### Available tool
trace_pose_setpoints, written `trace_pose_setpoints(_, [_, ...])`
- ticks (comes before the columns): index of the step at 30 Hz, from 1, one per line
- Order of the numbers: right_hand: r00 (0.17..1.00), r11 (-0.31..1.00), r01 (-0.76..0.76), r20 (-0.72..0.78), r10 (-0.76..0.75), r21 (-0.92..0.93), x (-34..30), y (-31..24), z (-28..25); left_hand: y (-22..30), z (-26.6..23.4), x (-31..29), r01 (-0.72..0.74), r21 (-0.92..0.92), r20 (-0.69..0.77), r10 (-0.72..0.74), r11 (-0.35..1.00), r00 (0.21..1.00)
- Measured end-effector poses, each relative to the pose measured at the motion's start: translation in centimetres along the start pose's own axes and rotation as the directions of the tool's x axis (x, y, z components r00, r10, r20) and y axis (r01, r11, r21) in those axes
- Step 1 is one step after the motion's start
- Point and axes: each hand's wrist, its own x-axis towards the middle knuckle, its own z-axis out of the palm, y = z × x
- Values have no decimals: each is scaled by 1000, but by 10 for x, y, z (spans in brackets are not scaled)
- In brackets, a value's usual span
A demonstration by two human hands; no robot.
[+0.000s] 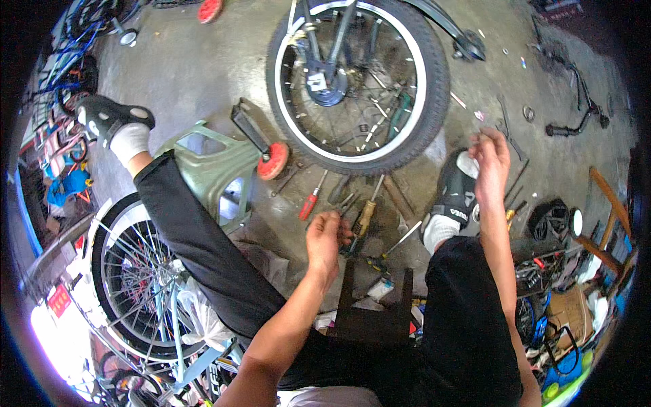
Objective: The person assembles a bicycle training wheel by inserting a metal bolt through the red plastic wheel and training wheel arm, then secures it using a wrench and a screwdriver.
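Observation:
My left hand (327,239) is over the tools on the floor, fingers curled in; what they hold, if anything, is hidden. Just past its fingertips lies a tool with two slim metal prongs (348,201), its kind unclear. Beside it are a screwdriver with a yellowish handle (365,218) and a red-handled screwdriver (310,205). Above my right shoe (456,190), my right hand (491,163) is raised with its fingers bent together; I cannot make out anything in them. Ahead stands a bicycle wheel (434,102) with a black tyre and white rim, in a fork.
A green plastic stool (210,152) lies on its side at the left, near a red disc-shaped wheel (272,161). Another spoked wheel (102,271) stands at lower left. Handlebars (576,125) lie at far right. Between my legs is a dark wooden stool (369,319).

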Motion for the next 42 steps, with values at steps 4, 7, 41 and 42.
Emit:
trace_pose_setpoints(4, [992,997,23,128,-14,-69,-3,4,9,-38,15,-6,-154,382,206,79,911,975])
trace_pose_setpoints(7, [992,997,-15,120,24,-77,-3,5,8,-34,27,3,-544,714,419,355,441,836])
trace_pose_setpoints(41, [905,893,-202,-426,14,-401,-273,-21,-209,66,-22,14,-889,455,841,305,51,448])
trace_pose_setpoints(42, [890,875,-195,-454,-32,-444,-286,-14,-220,67,-24,14,-865,498,825,279,54,492])
